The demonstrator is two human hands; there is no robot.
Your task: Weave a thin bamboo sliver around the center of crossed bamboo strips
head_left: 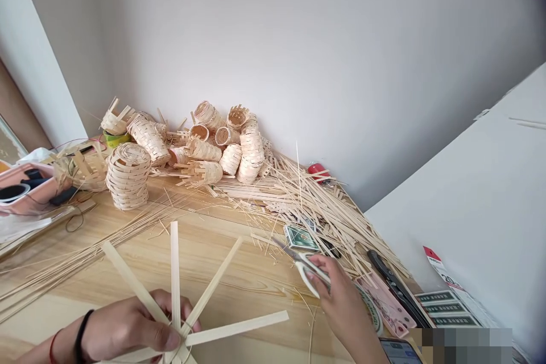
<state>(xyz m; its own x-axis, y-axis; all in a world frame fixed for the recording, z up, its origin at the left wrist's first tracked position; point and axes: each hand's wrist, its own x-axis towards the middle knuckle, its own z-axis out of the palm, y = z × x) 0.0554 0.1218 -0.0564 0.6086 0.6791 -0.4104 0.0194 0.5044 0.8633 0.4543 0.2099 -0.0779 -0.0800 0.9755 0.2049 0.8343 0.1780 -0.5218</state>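
Several pale flat strips [175,273] fan out from a crossing point, where the thumb and fingers of my left hand [136,324] pinch them together. Thin strands loop around that crossing near the bottom edge of the head view. To the right, my right hand [339,301] has its fingers on the white handles of a pair of scissors [303,266]. The scissors' blades point up and left, close to a green box [301,237], apart from the fanned strips.
Woven baskets [251,151] are heaped against the wall, with a larger one [128,176] nearer. Long loose strips [333,210] spread at the right, beside a black-handled tool [392,281] and a phone [398,351]. A pink bin [38,196] stands at the left.
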